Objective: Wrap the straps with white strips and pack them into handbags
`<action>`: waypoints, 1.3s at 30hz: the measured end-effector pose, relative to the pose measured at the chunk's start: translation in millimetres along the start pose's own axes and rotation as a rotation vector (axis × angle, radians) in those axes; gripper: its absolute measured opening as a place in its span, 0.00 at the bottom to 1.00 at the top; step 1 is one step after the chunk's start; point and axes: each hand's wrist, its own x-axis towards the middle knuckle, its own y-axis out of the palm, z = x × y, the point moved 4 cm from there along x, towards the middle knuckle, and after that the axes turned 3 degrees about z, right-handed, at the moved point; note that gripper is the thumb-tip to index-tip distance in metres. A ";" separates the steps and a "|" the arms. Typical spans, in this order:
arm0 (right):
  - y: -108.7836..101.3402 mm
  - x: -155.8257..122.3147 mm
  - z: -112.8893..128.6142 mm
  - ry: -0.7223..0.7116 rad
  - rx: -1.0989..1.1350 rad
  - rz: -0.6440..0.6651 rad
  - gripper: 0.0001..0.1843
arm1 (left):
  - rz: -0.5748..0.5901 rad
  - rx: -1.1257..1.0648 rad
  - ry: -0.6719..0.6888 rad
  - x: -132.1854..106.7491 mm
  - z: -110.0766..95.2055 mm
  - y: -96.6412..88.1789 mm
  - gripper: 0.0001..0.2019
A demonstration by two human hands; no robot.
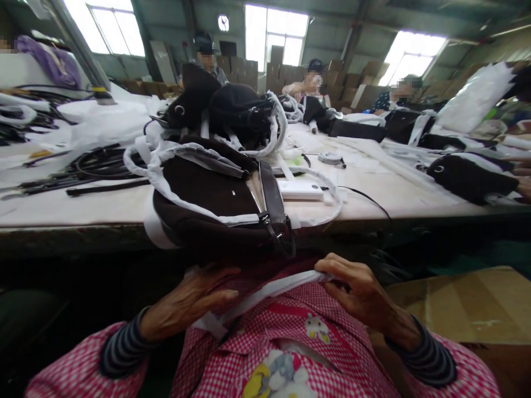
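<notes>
Strap (265, 292) between both hands, black bag (219, 210) crowding above.

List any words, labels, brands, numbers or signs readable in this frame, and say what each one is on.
No text can be read.
Wall clock: dial too small to read.
Cardboard boxes: any printing is too blurred.
Black bag above the left hand and right hand: no label shows.
Checked apron: cartoon pictures only, no words.
</notes>
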 end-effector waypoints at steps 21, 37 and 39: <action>4.2 11.6 48.4 -0.357 -0.196 -0.107 0.13 | 0.552 -0.913 -0.174 44.4 -78.7 55.5 0.22; 6.4 17.5 13.0 0.225 0.551 0.315 0.11 | 0.549 -0.287 -0.018 46.7 -57.8 19.9 0.21; 1.5 15.4 12.1 0.229 0.539 0.295 0.10 | 0.581 -0.294 -0.071 42.2 -43.2 15.3 0.22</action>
